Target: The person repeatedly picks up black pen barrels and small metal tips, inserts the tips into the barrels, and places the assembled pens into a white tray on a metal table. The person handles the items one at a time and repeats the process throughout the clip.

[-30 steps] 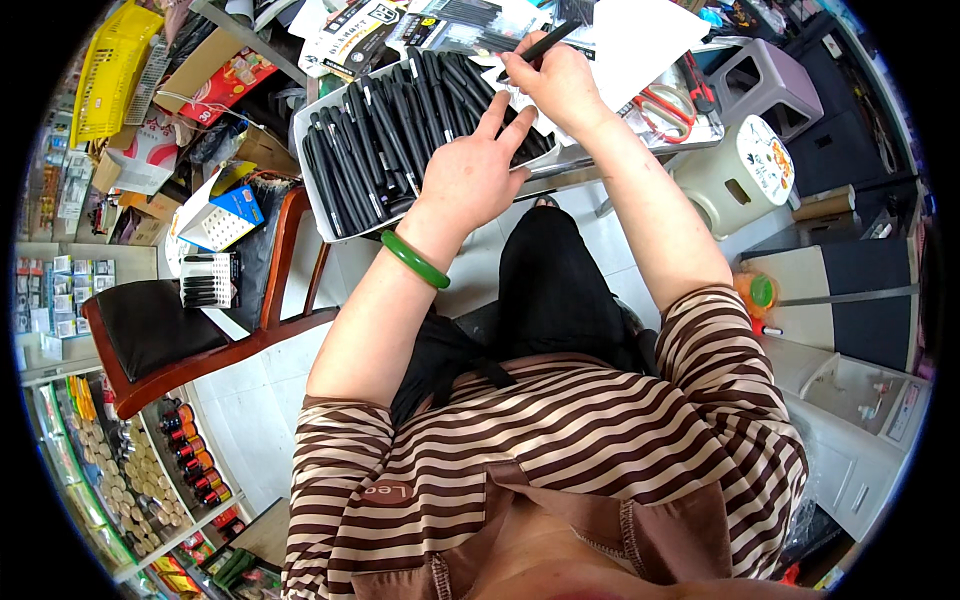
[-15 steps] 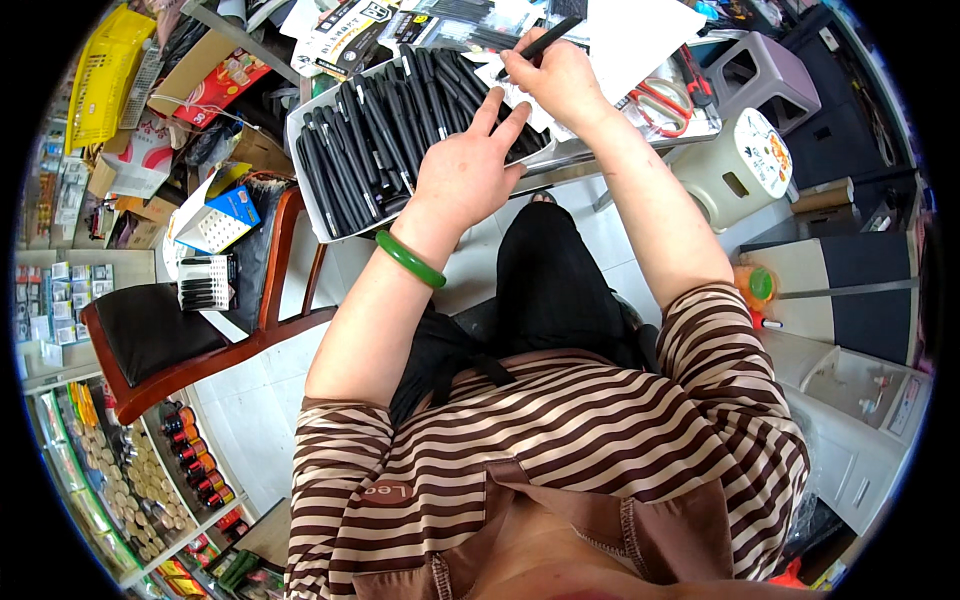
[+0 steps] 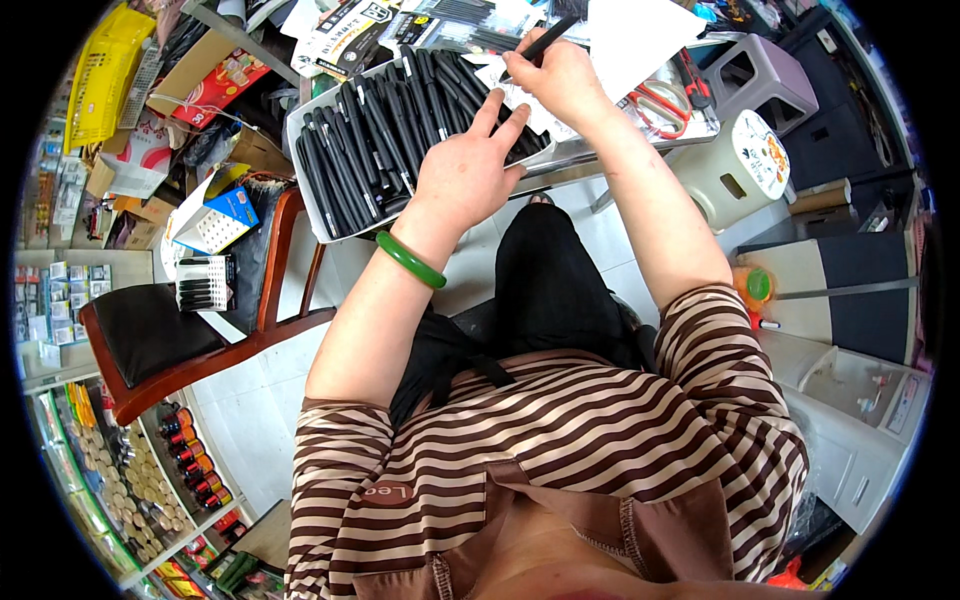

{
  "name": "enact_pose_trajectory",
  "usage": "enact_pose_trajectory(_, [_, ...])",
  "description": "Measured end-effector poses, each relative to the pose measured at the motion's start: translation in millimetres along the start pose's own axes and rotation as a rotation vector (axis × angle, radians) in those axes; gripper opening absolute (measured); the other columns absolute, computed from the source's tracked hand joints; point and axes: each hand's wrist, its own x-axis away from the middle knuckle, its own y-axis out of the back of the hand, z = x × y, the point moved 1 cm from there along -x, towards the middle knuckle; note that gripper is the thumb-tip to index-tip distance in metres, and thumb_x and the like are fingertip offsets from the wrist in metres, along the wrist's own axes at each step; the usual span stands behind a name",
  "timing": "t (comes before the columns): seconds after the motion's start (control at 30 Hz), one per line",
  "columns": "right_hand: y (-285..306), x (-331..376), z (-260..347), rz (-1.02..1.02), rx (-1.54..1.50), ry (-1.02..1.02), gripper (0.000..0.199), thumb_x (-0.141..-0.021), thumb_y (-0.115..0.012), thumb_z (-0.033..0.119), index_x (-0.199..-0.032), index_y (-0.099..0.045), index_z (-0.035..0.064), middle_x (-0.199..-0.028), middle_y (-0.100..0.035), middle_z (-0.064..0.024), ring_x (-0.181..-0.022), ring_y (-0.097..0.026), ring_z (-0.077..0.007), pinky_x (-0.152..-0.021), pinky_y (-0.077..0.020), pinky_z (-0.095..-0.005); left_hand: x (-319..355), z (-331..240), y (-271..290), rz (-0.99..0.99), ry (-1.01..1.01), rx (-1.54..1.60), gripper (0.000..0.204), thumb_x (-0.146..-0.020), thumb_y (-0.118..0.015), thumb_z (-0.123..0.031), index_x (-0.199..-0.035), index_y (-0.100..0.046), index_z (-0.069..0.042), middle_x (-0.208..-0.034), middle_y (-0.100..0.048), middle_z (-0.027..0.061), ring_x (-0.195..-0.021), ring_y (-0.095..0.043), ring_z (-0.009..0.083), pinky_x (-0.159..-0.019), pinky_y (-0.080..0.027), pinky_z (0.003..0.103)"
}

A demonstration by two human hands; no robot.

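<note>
The right hand (image 3: pixel 560 86) gripped a pen (image 3: pixel 550 37), but the paper (image 3: pixel 488 76) could slip if the spread left hand (image 3: pixel 466 174) lifted

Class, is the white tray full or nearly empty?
Full, as far as shows: black pens lie packed side by side across the white tray; the left hand hides part of it.
</note>
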Motion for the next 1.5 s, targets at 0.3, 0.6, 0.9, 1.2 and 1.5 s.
enact_pose_trajectory(0.3, [25.6, 23.0, 25.4, -0.094, -0.457, -0.163, 0.021, -0.080, -0.060, 0.023, -0.083, -0.055, 0.0027, -0.065, -0.059, -0.0043, -0.058, -0.053, -0.0076, -0.053, -0.0421, -0.0209, 5.2, -0.3, 4.1, -0.104, -0.028, 0.091, 0.056, -0.075, -0.061, -0.029, -0.127, -0.040, -0.018, -0.129, -0.041, 0.0123, -0.086, -0.061, 0.0309, -0.071, -0.050, 0.038])
enact_pose_trajectory(0.6, [54.7, 105.8, 84.4, 0.163, -0.917, -0.253, 0.017, -0.083, -0.058, 0.020, -0.088, -0.055, 0.0039, -0.069, -0.059, -0.0024, -0.057, -0.050, -0.0040, -0.050, -0.0383, -0.0162, 76.4, 3.6, 12.0, -0.177, 0.053, 1.745, 0.080, -0.086, -0.006, -0.062, -0.130, -0.032, -0.001, -0.095, -0.061, 0.0105, -0.049, -0.036, 0.0039, -0.045, -0.026, 0.015])
enact_pose_trajectory(0.9, [38.4, 148.7, 139.0, 0.470, -0.871, -0.145, 0.015, -0.088, -0.051, 0.014, -0.084, -0.051, 0.0001, -0.060, -0.051, -0.0022, -0.050, -0.048, -0.0062, -0.047, -0.0368, -0.0182, 144.6, -10.7, 19.1, 0.021, -0.029, 1.714, 0.089, -0.078, -0.004, -0.072, -0.137, -0.023, -0.008, -0.086, -0.055, 0.0077, -0.063, -0.040, 0.0103, -0.060, -0.027, 0.022])
enact_pose_trajectory(1.2, [34.7, 159.5, 168.5, 0.575, -0.778, -0.128, 0.013, -0.087, -0.052, 0.011, -0.082, -0.052, -0.0008, -0.060, -0.052, -0.0038, -0.048, -0.047, -0.0078, -0.046, -0.0366, -0.0202, 177.8, -3.3, 18.4, 0.040, -0.046, 1.698, 0.089, -0.081, -0.011, -0.070, -0.134, -0.027, -0.001, -0.094, -0.059, 0.0113, -0.078, -0.050, 0.0080, -0.061, -0.031, 0.020])
enact_pose_trajectory(1.5, [12.8, 172.8, 184.1, 0.897, -0.645, -0.093, 0.008, -0.084, -0.053, 0.004, -0.083, -0.054, -0.0038, -0.082, -0.062, -0.0100, -0.070, -0.065, -0.0197, -0.063, -0.0507, -0.0258, 189.4, -1.4, 15.3, -0.075, -0.058, 1.697, 0.075, -0.088, -0.014, -0.059, -0.131, -0.033, -0.001, -0.102, -0.056, 0.0069, -0.092, -0.051, 0.0122, -0.081, -0.037, 0.022])
